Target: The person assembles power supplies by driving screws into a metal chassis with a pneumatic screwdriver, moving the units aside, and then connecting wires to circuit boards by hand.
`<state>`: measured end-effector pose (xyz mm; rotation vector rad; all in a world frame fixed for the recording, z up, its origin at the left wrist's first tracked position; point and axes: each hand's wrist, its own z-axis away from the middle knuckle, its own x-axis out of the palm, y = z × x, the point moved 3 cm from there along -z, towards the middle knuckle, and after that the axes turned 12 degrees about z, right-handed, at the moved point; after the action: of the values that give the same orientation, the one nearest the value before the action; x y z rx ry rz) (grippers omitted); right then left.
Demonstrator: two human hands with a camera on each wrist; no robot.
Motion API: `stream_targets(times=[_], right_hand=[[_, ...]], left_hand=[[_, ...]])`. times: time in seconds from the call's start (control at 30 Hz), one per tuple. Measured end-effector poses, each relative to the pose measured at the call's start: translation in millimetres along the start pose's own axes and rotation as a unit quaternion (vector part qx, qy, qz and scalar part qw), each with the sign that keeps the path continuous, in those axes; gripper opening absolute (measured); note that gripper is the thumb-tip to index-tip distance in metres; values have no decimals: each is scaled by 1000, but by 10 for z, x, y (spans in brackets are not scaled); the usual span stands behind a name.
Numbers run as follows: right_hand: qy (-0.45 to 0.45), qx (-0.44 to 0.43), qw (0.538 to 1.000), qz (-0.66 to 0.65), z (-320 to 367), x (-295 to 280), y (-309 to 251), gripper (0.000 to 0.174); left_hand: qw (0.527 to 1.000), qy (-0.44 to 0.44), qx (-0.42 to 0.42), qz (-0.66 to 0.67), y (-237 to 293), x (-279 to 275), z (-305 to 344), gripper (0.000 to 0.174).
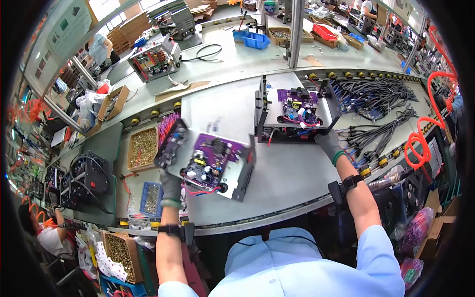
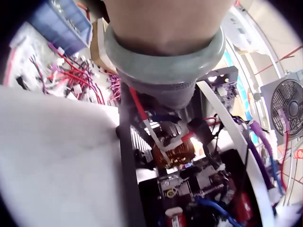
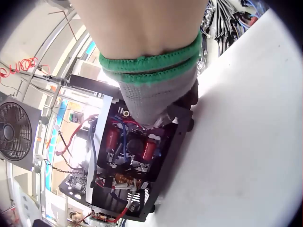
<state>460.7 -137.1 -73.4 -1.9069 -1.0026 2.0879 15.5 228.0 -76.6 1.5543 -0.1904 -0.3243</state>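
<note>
My gloved left hand (image 1: pixel 171 189) grips the near left edge of an open electronics chassis (image 1: pixel 242 173) with a purple circuit board (image 1: pixel 210 158) on top. This chassis sits slanted on the bench and is slightly blurred. Inside it, the left wrist view shows a copper coil (image 2: pixel 175 153) and red and blue wires. My gloved right hand (image 1: pixel 328 144) holds the near right corner of a second, similar chassis (image 1: pixel 267 116), which stands squarer, farther back. Red capacitors (image 3: pixel 149 149) show inside that one in the right wrist view. The fingertips of both hands are largely hidden by the casings.
Bundles of black cables (image 1: pixel 376 99) lie on the right. At left are a carton of small metal parts (image 1: pixel 143 148) and a blue bin (image 1: pixel 151 199). Another opened unit (image 1: pixel 156 59) stands across the bench. An orange coiled hose (image 1: pixel 420 143) hangs at right.
</note>
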Motion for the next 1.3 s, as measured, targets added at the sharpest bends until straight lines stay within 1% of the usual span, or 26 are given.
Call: stream_targets(times=[0.03, 0.07, 0.1, 0.13, 0.2, 0.23, 0.27, 0.3, 0.33, 0.4, 0.47, 0.53, 0.6, 0.67, 0.73, 0.8, 0.83, 0.87, 0.93, 0.97, 1.0, 1.07, 1.13, 1.2, 1.27, 1.3], right_hand=[[0, 2, 1000, 0, 8, -57, 48, 25], [-38, 12, 999, -22, 4, -88, 129, 26], [-78, 22, 996, -44, 38, -96, 210, 28], [-23, -35, 995, -93, 115, -154, 226, 32], [-24, -82, 980, -180, 30, -47, 597, 39], [-54, -37, 985, -160, -59, 60, 879, 44], [-53, -41, 985, -160, -15, -13, 832, 44], [-75, -4, 994, -73, 69, -171, 746, 45], [-97, 35, 995, 14, 190, -371, 642, 47], [3, -31, 995, -91, 497, -916, 315, 43], [143, -117, 950, -251, 785, -1470, -117, 44], [229, -244, 906, -260, 1163, -1861, -999, 41], [177, -400, 885, -160, 1217, -1867, -1648, 40], [98, -467, 877, -46, 1175, -1575, -2281, 33], [53, -465, 866, 179, 804, -1038, -2629, 31], [-98, -348, 796, 485, 406, -640, -2778, 35], [-173, -325, 793, 485, 224, -467, -2655, 35], [-246, -299, 786, 481, 68, -315, -2528, 34], [-207, -297, 815, 453, -29, -150, -2459, 32], [-218, -296, 842, 395, -45, -144, -2471, 34], [-219, -335, 857, 325, 86, -278, -2521, 32], [-231, -357, 894, 140, 332, -583, -2517, 27], [-225, -388, 888, 105, 540, -781, -2415, 26], [-271, -381, 884, 28, 696, -848, -2252, 23], [-280, -378, 879, -72, 707, -797, -2057, 25], [-285, -382, 877, -68, 734, -800, -2065, 25]], left_hand=[[999, -32, 14, 32, -483, -276, -114, 31], [988, -27, 145, 46, -189, -211, 222, 39], [989, 18, 95, -112, 15, -234, 595, 48], [990, -5, 78, -117, 312, -121, 942, 53], [981, -47, 163, -93, 142, -136, 1182, 48], [981, -46, 163, -94, -29, -207, 1153, 48], [952, -108, 185, -217, -251, -214, 1066, 43], [904, -167, 207, -334, -401, -176, 980, 38], [915, -200, 160, -311, -465, -123, 939, 31], [960, -214, 126, -126, -400, -47, 1010, 31], [924, -228, 236, -197, -253, 164, 1093, 33], [907, -188, 270, -264, -405, 286, 1140, 39], [953, -208, 180, -125, -334, 503, 1224, 68], [960, -223, 122, -118, -194, 703, 1289, 72], [958, -247, 108, -97, -243, 860, 1337, 68], [945, -215, 217, -119, -314, 993, 1350, 66], [955, -205, 185, -108, -308, 1027, 1380, 65], [960, -194, 185, -78, -182, 1061, 1416, 63], [956, -199, 214, -36, -161, 1087, 1428, 62], [963, -230, 138, 23, 3, 1058, 1475, 62], [963, -230, 137, 29, 153, 925, 1429, 62], [846, -433, 187, -249, 395, 598, 1199, 68], [762, -478, 107, -423, 914, 274, 907, 67], [732, -388, 121, -547, 1190, 161, 570, 63], [772, -279, 343, -456, 1696, 249, 477, 53], [802, -262, 402, -356, 1830, 395, 451, 48]])
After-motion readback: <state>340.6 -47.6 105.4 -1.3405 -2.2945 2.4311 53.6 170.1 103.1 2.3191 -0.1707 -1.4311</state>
